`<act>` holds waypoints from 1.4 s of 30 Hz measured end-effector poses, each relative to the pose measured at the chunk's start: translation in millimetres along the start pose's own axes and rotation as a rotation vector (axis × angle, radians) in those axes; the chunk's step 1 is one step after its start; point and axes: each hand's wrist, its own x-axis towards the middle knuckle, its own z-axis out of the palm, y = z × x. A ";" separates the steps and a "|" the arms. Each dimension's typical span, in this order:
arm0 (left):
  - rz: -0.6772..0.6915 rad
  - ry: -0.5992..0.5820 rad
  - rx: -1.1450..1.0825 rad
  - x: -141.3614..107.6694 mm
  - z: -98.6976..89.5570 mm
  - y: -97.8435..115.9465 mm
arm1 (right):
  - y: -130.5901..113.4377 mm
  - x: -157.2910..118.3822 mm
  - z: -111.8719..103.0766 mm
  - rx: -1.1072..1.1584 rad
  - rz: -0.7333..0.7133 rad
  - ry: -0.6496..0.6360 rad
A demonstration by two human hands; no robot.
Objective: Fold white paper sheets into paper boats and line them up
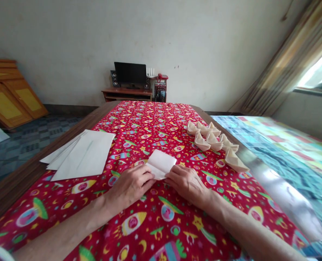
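Observation:
A small folded white paper (161,162) lies on the red patterned cloth (161,206), with a crease running across it. My left hand (136,181) grips its lower left edge, fingers pressed together. At the lower right edge, my right hand (186,181) pinches the same paper. Both thumbs are partly hidden. To the left is a fanned stack of white sheets (87,154). Several folded paper pieces (213,139) stand grouped on the cloth at the right, pointed in shape, the nearest one (234,160) apart from my right hand.
The cloth covers a long wooden table (22,170). Beyond its far end, a monitor (130,73) and speakers stand on a low desk (128,92). A bed with a colourful cover (293,159) is on the right, an orange cabinet (11,96) on the left.

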 end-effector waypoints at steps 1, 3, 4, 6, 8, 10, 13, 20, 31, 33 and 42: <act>-0.008 0.006 -0.013 -0.3 0.0 0.8 | 2.0 -1.2 0.8 0.081 0.035 0.005; -0.045 0.032 -0.046 -0.9 1.4 0.9 | 5.1 -2.6 2.1 0.233 0.108 0.013; -0.077 0.045 -0.069 -1.0 2.9 0.1 | 5.9 -2.6 2.4 0.289 0.142 0.011; -0.158 0.076 -0.119 -0.7 6.8 -2.4 | 6.2 -1.3 2.8 0.348 0.206 0.005; -0.217 0.085 -0.160 0.2 10.4 -5.3 | 5.1 1.1 2.8 0.350 0.260 0.010; -0.253 0.070 -0.179 1.5 12.4 -7.3 | 3.3 3.5 2.8 0.328 0.298 0.020; -0.304 0.047 -0.174 3.0 12.2 -7.2 | 1.2 5.7 3.0 0.300 0.332 0.028; -0.378 0.005 -0.172 5.6 6.9 -2.8 | -0.5 7.3 4.7 0.265 0.365 0.025; -0.432 -0.057 -0.190 7.4 6.8 -5.1 | -16.1 -8.3 -2.5 -0.069 -0.066 -0.003; -0.434 -0.059 -0.196 7.4 7.0 -5.4 | -24.0 -13.9 -5.9 -0.095 -0.150 -0.081; -0.429 -0.051 -0.171 7.8 7.3 -5.6 | -26.6 -21.4 1.1 -0.181 0.024 -0.158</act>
